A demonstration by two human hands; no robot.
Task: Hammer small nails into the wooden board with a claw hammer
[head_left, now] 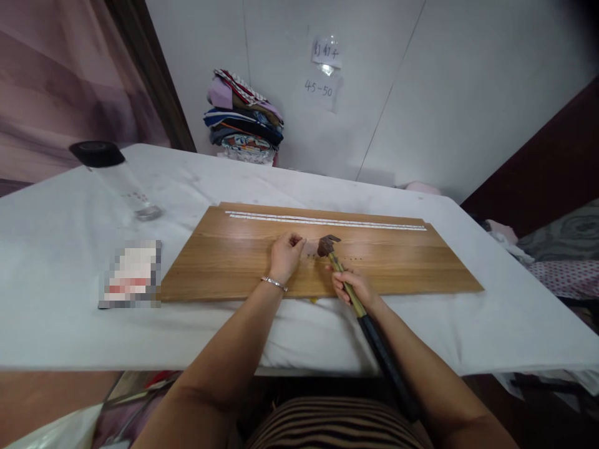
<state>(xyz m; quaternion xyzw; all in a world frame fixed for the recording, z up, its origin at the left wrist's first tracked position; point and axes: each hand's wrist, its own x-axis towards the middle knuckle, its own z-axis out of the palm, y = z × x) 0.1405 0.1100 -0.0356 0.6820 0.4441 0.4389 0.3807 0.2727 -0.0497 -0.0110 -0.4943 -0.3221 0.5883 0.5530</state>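
While the left hand [286, 254] pinches something too small to tell, likely a nail, upright on the long brown wooden board [234, 262] on the white desk [56, 262], the right hand [353, 288] grips the rusty-headed hammer [328, 246] close beside it. Judged: nail-setting; next needs light, square taps clear of the fingers.

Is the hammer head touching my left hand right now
Apart. The head view shows bare wooden board between the hammer head and the left hand.
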